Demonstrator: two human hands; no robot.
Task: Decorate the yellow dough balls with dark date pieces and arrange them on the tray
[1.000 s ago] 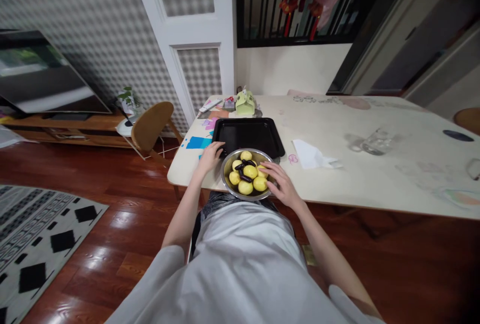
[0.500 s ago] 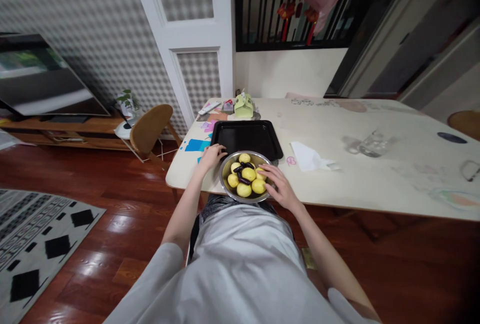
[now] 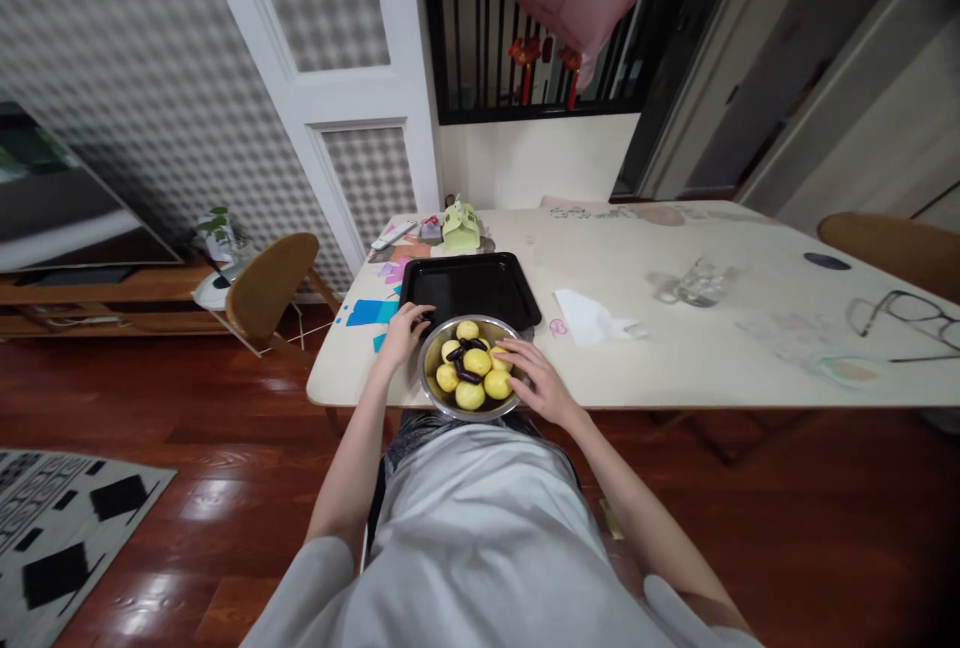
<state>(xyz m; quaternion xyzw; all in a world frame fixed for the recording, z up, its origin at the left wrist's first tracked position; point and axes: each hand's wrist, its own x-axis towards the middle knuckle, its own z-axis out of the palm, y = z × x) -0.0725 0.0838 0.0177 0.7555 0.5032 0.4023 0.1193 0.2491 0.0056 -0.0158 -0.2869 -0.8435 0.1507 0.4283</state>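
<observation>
A metal bowl (image 3: 431,390) at the table's near edge holds several yellow round fruits (image 3: 470,396) and a few dark purple oblong pieces (image 3: 469,377) on top. My right hand (image 3: 541,380) reaches over the bowl's right rim, fingers apart, its fingertips at the yellow fruits. Beside the bowl's left rim, my left hand (image 3: 405,331) rests at the near left corner of a black tray (image 3: 469,290), its fingers bent; whether it grips the tray's edge is hard to make out. The tray lies flat behind the bowl.
On the white table (image 3: 600,368) are a white tissue (image 3: 592,318), a clear glass (image 3: 701,285), eyeglasses (image 3: 911,308) and a dark disc (image 3: 826,261). A green tissue box (image 3: 460,227) stands behind the tray. Wooden chairs (image 3: 274,283) stand left and back right.
The view has turned rightward, so the table, bowl and tray appear further left and more of the eyeglasses shows. Both hands keep nearly the same places at the bowl and tray.
</observation>
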